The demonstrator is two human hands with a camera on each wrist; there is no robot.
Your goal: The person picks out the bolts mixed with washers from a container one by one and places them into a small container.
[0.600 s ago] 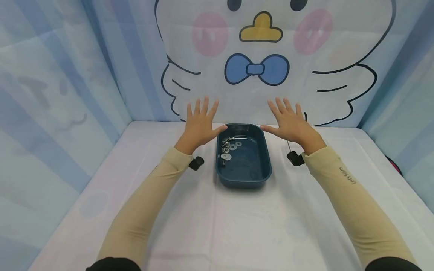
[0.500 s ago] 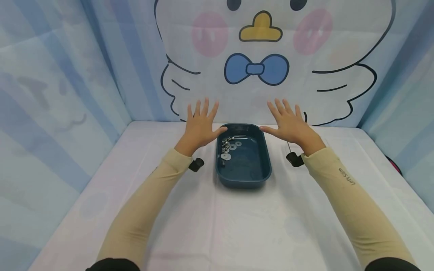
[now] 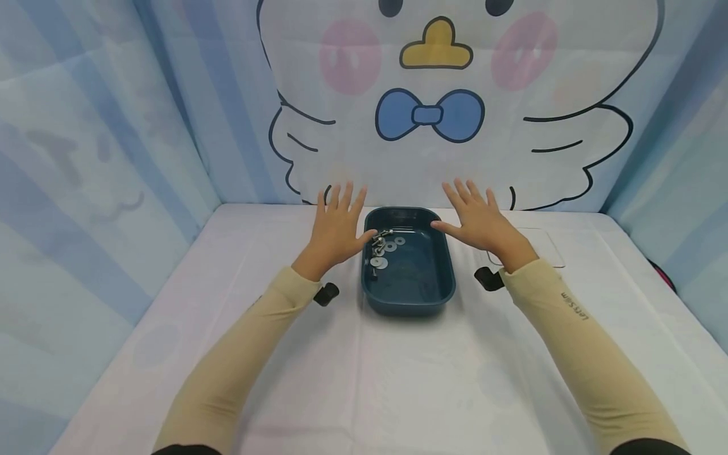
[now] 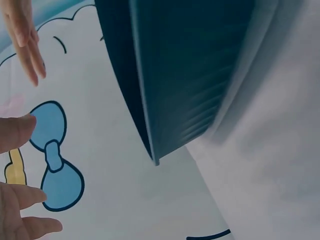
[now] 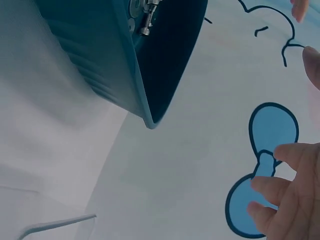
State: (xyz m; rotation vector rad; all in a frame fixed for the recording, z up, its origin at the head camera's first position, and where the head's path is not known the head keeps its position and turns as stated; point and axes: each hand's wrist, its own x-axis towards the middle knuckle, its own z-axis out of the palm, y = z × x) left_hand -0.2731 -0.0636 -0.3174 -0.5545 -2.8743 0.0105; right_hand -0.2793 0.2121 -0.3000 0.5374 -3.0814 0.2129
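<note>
A dark blue plastic bin [image 3: 411, 308] stands on the table between the two hands. Along its left side lie several flat washers [image 3: 382, 262] and metal bolts [image 3: 378, 241]; one bolt [image 5: 147, 20] shows over the rim in the right wrist view. My left hand [image 3: 335, 234] hovers with fingers spread, its thumb overlapping the bin's left rim in the head view. On the other side my right hand [image 3: 482, 222] is held out the same way, its thumb over the right rim. Neither hand holds anything.
A white cloth covers the table [image 3: 398, 385]. Right of the bin lies a clear, thin-edged rectangular object [image 3: 547, 243], partly behind the right wrist. A printed curtain [image 3: 432, 170] hangs at the back, with others at both sides.
Both hands have come down and slightly towards me, the right one also a little to the left. More of the clear object shows beside the right wrist. The bin has stayed put.
</note>
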